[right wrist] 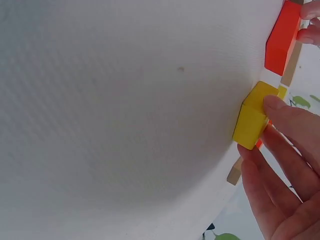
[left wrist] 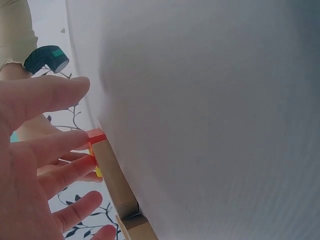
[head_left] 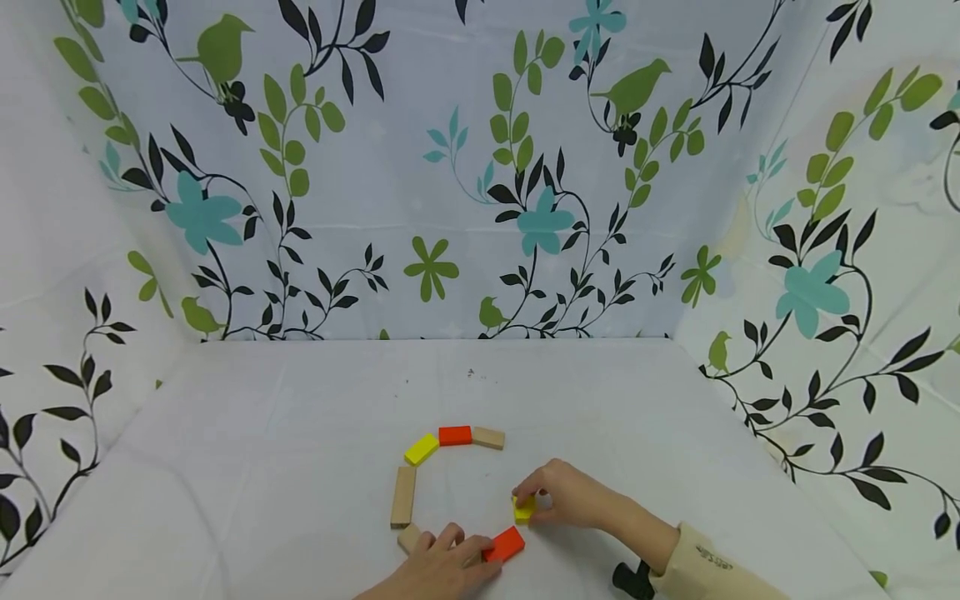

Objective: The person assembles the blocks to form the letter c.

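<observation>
My right hand (head_left: 566, 496) pinches a yellow block (right wrist: 252, 117) between thumb and fingers, at the near right of a curved row of blocks. Just below it in the head view, a red block (head_left: 504, 545) lies tilted, a small gap from the yellow one in the right wrist view. My left hand (head_left: 446, 562) reaches over the near side of the row with loosely extended fingers, its fingertips (left wrist: 82, 137) at the red block. Under that hand a long wooden block (left wrist: 116, 172) is mostly hidden in the head view, and another wooden block (head_left: 408, 537) peeks out to its left.
The row continues with a long wooden block (head_left: 402, 497), a yellow block (head_left: 422, 449), a red block (head_left: 455, 436) and a wooden block (head_left: 489, 438) at the far side. All lie on a white cloth (head_left: 300, 433). Patterned curtains (head_left: 360, 192) surround the table.
</observation>
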Available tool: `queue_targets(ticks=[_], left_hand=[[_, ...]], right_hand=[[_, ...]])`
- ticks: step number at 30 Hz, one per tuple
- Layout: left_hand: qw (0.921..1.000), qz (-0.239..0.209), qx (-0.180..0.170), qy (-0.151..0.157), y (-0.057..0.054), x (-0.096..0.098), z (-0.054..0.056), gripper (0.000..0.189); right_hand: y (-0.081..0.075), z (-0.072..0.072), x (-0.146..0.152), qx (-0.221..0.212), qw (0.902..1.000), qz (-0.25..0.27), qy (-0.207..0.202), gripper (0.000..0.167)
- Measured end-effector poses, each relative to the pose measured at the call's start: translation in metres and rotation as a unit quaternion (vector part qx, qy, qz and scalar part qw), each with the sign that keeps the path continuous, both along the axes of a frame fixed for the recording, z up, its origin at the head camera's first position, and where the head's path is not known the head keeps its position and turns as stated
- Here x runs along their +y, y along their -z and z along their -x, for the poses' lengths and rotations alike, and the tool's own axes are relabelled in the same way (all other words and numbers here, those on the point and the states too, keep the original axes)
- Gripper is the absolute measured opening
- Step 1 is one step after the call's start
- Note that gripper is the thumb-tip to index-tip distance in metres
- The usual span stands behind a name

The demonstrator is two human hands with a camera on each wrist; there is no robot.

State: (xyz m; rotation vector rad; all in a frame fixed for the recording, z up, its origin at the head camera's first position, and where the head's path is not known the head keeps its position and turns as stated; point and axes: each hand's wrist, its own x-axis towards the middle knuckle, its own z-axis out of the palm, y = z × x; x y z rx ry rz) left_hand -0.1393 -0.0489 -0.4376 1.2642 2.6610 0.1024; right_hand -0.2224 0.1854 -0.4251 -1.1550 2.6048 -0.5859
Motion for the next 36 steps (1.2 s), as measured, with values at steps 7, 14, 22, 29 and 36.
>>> queue_targets(ticks=[7, 14, 22, 29, 36], left_hand=[[0.9999, -0.011, 0.003, 0.002, 0.001, -0.002, 0.0, 0.059], [0.9998, -0.017, -0.003, 0.0, 0.0, -0.002, 0.002, 0.061], [0.9998, -0.02, 0.002, 0.002, 0.002, -0.003, 0.001, 0.059], [0.9999, -0.012, 0.001, -0.002, 0.002, -0.002, 0.0, 0.057], [0.9999, -0.009, 0.006, -0.001, 0.002, -0.003, 0.0, 0.057]], right_hand=[[0.002, 0.001, 0.0, 0.0, 0.9998, 0.013, -0.012, 0.016], [0.001, 0.001, -0.001, 0.001, 0.9997, 0.015, -0.021, 0.016], [-0.001, -0.004, -0.003, -0.004, 1.0, 0.008, -0.002, 0.016], [-0.001, -0.009, -0.003, -0.016, 0.9997, 0.015, 0.007, 0.017], [-0.001, -0.012, -0.003, -0.015, 0.9996, 0.022, 0.013, 0.017]])
